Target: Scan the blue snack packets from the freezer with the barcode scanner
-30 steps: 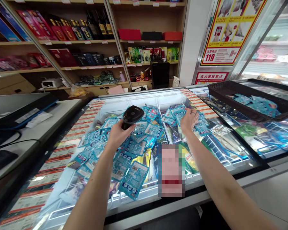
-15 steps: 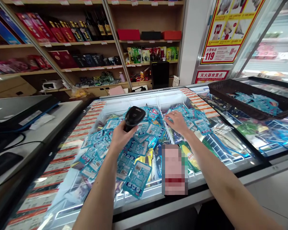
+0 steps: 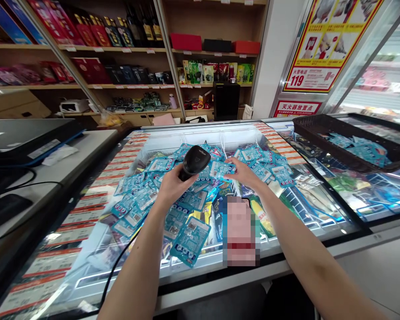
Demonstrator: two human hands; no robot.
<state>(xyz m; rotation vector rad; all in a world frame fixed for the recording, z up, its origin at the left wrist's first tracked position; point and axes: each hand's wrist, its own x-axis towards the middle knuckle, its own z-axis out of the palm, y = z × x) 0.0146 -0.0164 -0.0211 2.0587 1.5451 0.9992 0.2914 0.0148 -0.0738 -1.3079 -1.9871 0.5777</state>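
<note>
My left hand (image 3: 172, 184) is wrapped round the handle of a black barcode scanner (image 3: 196, 160), its head tilted toward the right. Just right of it, my right hand (image 3: 243, 174) pinches the right end of a blue packet (image 3: 220, 170), whose barcode side faces up. Both hands are over a chest freezer (image 3: 186, 133). Many more blue packets (image 3: 143, 195) lie spread to the left of and below my left hand. Another group of blue packets (image 3: 270, 164) lies beyond the wire divider, right of my right hand.
A phone (image 3: 242, 231), its screen blurred out, lies at the freezer's front edge. At the right stands a dark basket (image 3: 320, 138) holding blue packets. A counter (image 3: 100, 151) borders the left side, and a cable (image 3: 115, 271) runs below my left arm. Stocked shelves (image 3: 120, 84) stand behind.
My right hand has taken hold of a blue packet and brought it beside the scanner head. The scanner in my left hand has shifted slightly right. A black cable now shows below my left arm.
</note>
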